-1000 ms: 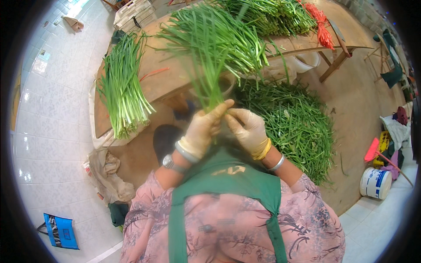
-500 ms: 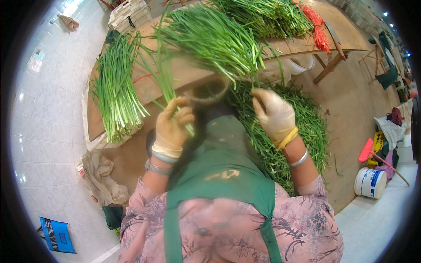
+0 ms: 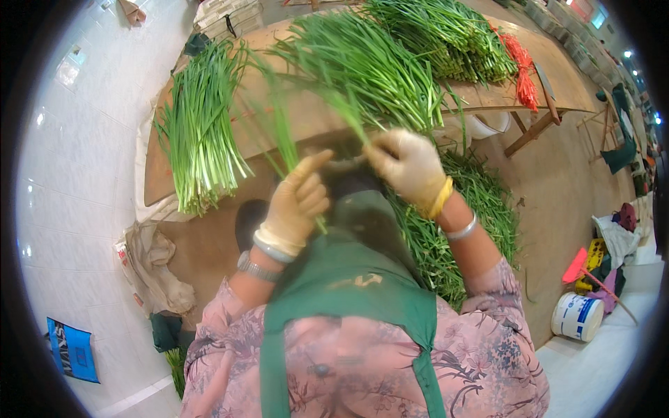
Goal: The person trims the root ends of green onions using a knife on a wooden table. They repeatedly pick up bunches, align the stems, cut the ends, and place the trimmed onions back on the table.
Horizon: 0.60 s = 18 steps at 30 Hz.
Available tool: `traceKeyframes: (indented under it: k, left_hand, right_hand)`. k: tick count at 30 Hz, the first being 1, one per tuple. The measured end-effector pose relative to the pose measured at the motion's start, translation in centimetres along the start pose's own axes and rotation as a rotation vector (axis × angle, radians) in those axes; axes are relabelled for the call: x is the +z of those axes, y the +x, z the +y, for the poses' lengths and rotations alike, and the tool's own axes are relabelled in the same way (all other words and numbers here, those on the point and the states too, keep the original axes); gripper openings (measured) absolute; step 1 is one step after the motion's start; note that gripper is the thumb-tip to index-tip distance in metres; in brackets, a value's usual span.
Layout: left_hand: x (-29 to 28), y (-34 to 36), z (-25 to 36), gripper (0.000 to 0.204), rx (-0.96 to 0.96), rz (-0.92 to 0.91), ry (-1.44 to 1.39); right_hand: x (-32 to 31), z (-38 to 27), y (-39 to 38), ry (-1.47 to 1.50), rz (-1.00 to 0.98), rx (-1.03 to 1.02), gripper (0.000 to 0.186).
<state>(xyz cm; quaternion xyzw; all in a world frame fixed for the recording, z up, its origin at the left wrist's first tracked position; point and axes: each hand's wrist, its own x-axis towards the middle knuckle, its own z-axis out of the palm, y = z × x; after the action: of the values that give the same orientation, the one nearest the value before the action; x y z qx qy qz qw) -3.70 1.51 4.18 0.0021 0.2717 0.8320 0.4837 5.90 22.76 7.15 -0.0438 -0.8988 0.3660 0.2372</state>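
Note:
My left hand (image 3: pixel 298 205), in a pale glove, is closed round a few garlic chive stalks (image 3: pixel 282 136); its index finger points out toward the right. Blurred by motion, the gloved right hand (image 3: pixel 410 171) pinches more green chive leaves (image 3: pixel 353 122) that slant up and left. Both hands are above my green apron (image 3: pixel 355 272). A neat bundle of chives (image 3: pixel 205 132) lies on the table's left end, white stem ends toward me. Beyond my hands spreads a larger loose pile (image 3: pixel 369 70).
Further back on the wooden table (image 3: pixel 488 97) lie stacked chives (image 3: pixel 449 42) and red ties (image 3: pixel 517 66). A heap of loose leaves (image 3: pixel 477 216) lies below, to my right. A white bucket (image 3: pixel 577 317) and a red-headed broom (image 3: pixel 575 266) are at far right.
My right hand has moved left and now holds chive leaves near the left hand. The left index finger has stretched out. The whole view has shifted slightly.

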Motion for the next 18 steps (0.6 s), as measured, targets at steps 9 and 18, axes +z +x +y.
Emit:
traceKeyframes:
  k: [9,18]
  left_hand:
    - [0.3,1.5,-2.5,0.031,-0.048,0.087,0.276]
    - [-0.3,1.1,-0.3,0.027,0.145,0.231,0.177]
  right_hand:
    - [4.8,-1.8,-5.2,0.228,-0.081,0.164,0.019]
    - [1.9,0.5,-8.6,-0.166,-0.251,0.098,0.018]
